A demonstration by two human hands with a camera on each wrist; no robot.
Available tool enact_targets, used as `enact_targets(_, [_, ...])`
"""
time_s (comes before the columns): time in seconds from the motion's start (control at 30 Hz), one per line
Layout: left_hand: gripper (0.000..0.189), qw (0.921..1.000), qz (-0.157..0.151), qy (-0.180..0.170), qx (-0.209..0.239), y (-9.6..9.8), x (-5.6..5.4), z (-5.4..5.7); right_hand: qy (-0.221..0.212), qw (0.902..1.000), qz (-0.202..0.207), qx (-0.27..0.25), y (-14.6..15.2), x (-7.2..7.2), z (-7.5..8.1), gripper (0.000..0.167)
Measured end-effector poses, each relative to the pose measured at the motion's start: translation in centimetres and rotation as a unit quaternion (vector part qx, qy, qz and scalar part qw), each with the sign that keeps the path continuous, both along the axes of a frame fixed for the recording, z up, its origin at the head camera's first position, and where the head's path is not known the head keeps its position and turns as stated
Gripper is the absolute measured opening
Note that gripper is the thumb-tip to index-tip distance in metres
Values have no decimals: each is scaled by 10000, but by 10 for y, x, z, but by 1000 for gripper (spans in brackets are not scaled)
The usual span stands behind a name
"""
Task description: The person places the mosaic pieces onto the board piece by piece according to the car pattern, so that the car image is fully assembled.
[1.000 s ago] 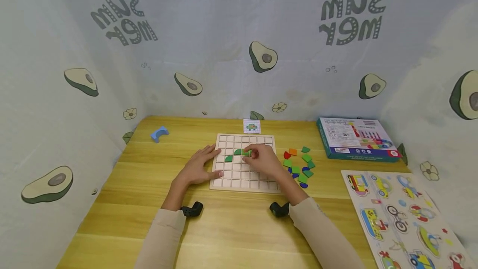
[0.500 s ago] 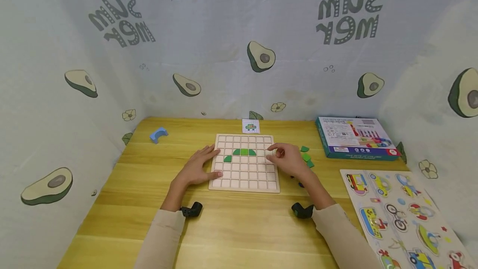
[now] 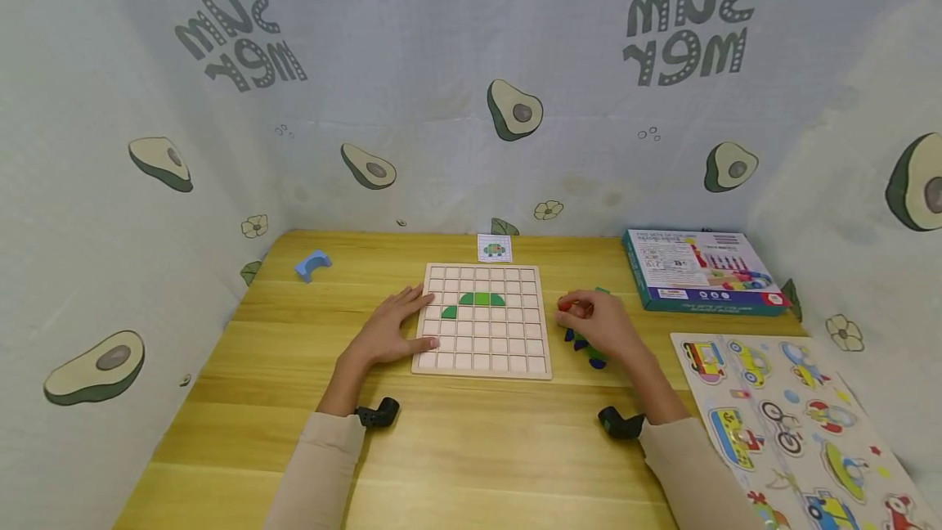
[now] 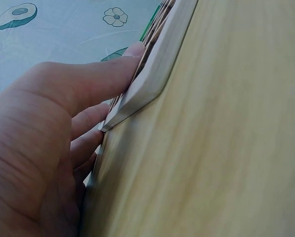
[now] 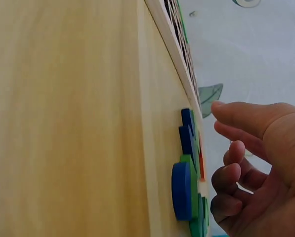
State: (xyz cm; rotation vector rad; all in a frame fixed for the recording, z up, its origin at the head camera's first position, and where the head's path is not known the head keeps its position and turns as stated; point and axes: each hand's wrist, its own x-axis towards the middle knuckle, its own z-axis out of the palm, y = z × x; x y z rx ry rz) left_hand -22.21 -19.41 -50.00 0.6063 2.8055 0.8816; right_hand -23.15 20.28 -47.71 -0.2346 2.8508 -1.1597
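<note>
My right hand hides some of the coloured pieces; the head view's bottom edge cuts off the vehicle board.

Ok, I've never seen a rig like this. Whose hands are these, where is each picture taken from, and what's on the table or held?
No robot here: these are a person's bare hands. The wide picture comes from a head camera looking forward and down; the two tilted close-ups come from wrist cameras, one per hand.

On the table lies a grid board with four green pieces in it. A small card lies beyond it, loose pieces to its right, then a box and a picture board; a blue block is off to the left.

The left hand rests on the grid board's left edge. The right hand is at the loose pieces, near a red piece; the right close-up shows nothing held.
</note>
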Motion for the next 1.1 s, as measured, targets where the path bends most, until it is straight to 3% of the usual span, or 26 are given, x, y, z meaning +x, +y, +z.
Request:
enact_targets(0.3, [86, 10000, 26, 22, 20, -1, 0, 2, -67, 9990, -23, 431, 10, 2, 1, 22])
enact_targets(0.57, [87, 10000, 78, -25, -48, -2, -1, -2, -102, 9979, 74, 632, 15, -1, 0, 28])
enact_targets(1.1, [86, 10000, 46, -34, 76, -1, 0, 0, -268, 9967, 325, 692, 14, 1, 8, 26])
